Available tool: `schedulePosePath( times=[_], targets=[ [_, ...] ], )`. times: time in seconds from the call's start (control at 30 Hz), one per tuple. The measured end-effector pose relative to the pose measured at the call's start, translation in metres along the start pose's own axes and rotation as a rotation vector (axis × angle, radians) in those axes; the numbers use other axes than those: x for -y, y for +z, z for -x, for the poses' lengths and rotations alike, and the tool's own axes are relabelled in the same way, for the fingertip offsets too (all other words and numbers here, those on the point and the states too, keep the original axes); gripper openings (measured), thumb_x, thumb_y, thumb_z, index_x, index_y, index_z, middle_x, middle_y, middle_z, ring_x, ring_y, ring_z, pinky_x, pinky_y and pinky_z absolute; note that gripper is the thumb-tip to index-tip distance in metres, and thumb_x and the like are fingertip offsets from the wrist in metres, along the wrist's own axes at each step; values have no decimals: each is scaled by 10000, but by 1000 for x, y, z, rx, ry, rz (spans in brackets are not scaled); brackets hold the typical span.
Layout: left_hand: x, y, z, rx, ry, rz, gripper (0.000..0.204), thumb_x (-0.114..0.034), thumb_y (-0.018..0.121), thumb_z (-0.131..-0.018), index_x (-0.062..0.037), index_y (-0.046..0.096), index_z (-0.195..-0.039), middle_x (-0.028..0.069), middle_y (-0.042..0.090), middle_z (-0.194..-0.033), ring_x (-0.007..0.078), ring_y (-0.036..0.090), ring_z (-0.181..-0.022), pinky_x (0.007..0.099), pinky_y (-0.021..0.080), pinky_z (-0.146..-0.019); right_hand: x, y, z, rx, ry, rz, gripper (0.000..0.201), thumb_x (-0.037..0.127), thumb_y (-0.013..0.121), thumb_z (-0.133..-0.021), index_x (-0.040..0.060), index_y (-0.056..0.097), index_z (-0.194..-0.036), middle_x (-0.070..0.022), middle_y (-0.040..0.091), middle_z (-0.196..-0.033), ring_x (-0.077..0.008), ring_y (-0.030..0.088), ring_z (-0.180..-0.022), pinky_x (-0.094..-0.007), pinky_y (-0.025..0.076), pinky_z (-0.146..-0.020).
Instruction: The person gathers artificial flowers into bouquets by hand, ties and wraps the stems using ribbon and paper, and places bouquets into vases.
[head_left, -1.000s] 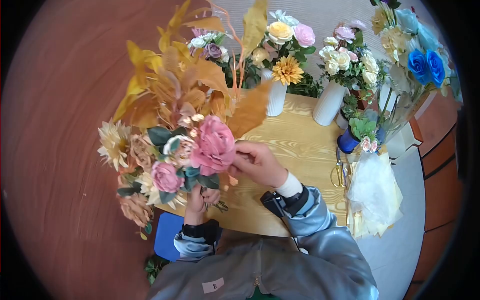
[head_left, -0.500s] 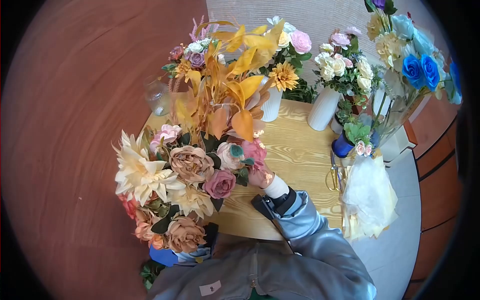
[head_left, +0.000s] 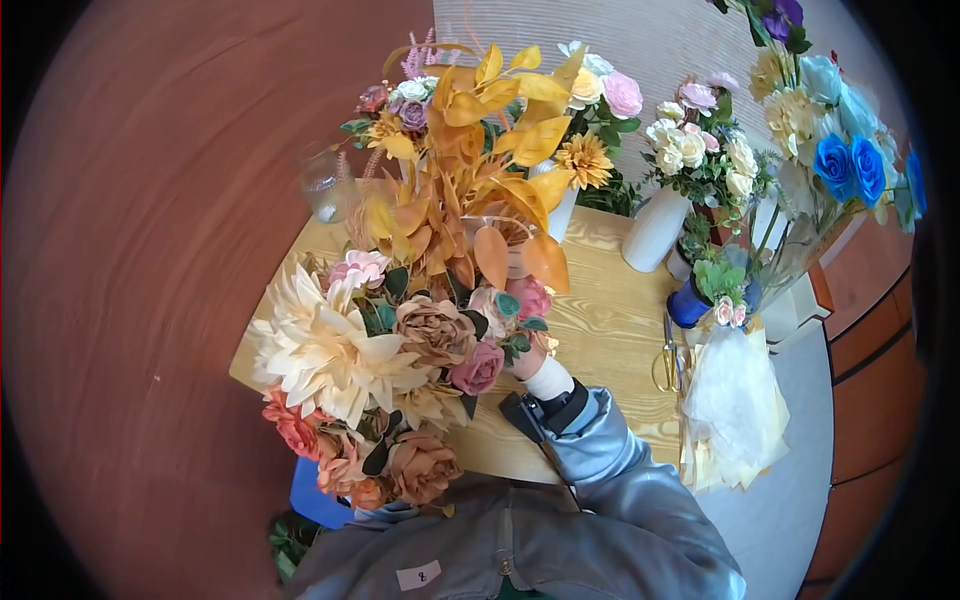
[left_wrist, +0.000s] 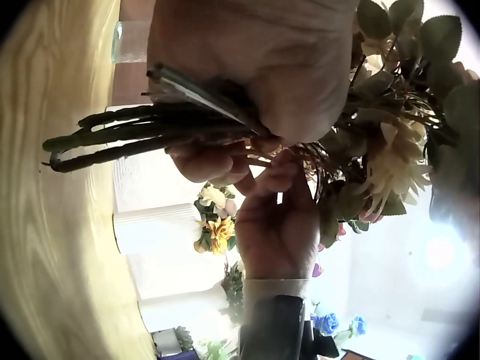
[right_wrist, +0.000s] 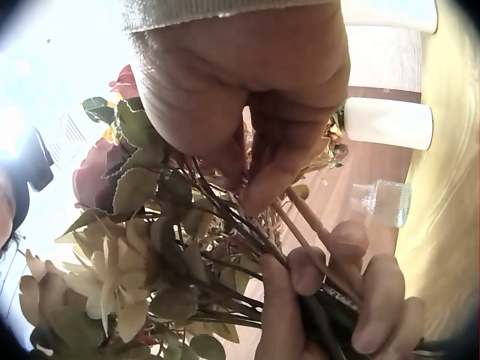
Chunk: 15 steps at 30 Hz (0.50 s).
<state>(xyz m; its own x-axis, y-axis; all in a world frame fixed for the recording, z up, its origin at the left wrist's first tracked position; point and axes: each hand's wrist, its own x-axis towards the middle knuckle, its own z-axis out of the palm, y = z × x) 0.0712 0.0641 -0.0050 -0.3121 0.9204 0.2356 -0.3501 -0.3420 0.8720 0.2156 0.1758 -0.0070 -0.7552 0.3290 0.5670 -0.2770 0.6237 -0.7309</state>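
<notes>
Apparently arranging the bouquet (head_left: 435, 332) is the step, held above the table (head_left: 620, 335) by its stems (left_wrist: 97, 135) in the curled left hand (left_wrist: 251, 64), while the right hand (right_wrist: 247, 82), higher over that table, pinches among them, so the next move calls for a steady left grip.

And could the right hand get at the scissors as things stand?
Probably yes: the scissors lie to its right on the table, with nothing visible in between, though the right hand would first have to leave the stems.
</notes>
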Motion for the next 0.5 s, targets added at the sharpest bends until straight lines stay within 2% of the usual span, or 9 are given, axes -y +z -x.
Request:
schedulePosePath(
  times=[0.03,0.1,0.17,0.23,0.3,0.33,0.37,0.43,0.5],
  targets=[
    [-1,-1,-2,-9,7,-3,409,-385,338,-877,-18,467,-754,-45,319,-500,61,274,-351,205,225,-348,8,-1,-3,-49,0,161,462,158,619,-679,44,498,-1110,-136,472,-1167,-283,430,-1098,-341,312,-945],
    [0,-2,-5,-29,15,-8,408,-385,339,-877,-17,467,-755,-44,322,-500,62,277,-352,205,226,-348,-8,0,-9,-24,75,-80,452,157,614,-679,48,505,-1103,-134,474,-1161,-287,414,-1109,-359,300,-950],
    [8,-3,6,-71,-8,-1,407,-384,340,-877,-17,466,-755,-42,325,-501,63,280,-353,205,227,-348,2,-3,-13,-85,-275,451,610,224,619,-701,54,368,-1229,-123,358,-1274,-277,338,-1172,-367,240,-988],
    [19,-2,25,-118,-53,6,406,-383,341,-877,-17,466,-756,-41,328,-502,64,283,-354,205,229,-348,1,0,-24,-115,-276,502,566,222,630,-672,59,436,-1178,-138,421,-1207,-298,360,-1147,-396,248,-974],
    [25,0,42,-159,-103,4,405,-383,342,-877,-16,466,-756,-39,332,-502,65,286,-354,205,230,-347,32,1,-43,-159,-220,366,439,131,603,-663,72,514,-1089,-144,483,-1116,-318,427,-1071,-408,317,-918],
    [11,15,39,-10,20,90,384,-387,350,-884,-29,442,-781,-3,375,-531,81,332,-373,209,252,-340,38,-3,-49,-65,-253,365,396,84,583,-661,77,532,-1053,-140,504,-1075,-324,455,-1024,-403,350,-879],
    [-5,27,39,-120,-43,-29,348,-396,334,-894,-63,390,-813,28,383,-540,96,349,-373,215,280,-335,39,-6,-54,27,-293,366,362,37,562,-659,82,550,-1017,-135,524,-1033,-330,484,-977,-399,383,-841],
    [-17,40,38,-157,59,-42,320,-399,331,-896,-81,362,-880,55,394,-562,109,368,-366,222,323,-340,41,-2,-60,1,-439,483,318,0,554,-654,72,561,-964,-126,543,-969,-320,514,-903,-381,419,-784],
    [-21,38,40,-164,32,-65,387,-420,297,-898,-57,406,-819,53,421,-563,119,397,-394,230,340,-370,50,7,-66,-63,-83,-165,297,91,604,-664,100,544,-955,-84,579,-905,-238,531,-912,-365,449,-730]
  ],
)
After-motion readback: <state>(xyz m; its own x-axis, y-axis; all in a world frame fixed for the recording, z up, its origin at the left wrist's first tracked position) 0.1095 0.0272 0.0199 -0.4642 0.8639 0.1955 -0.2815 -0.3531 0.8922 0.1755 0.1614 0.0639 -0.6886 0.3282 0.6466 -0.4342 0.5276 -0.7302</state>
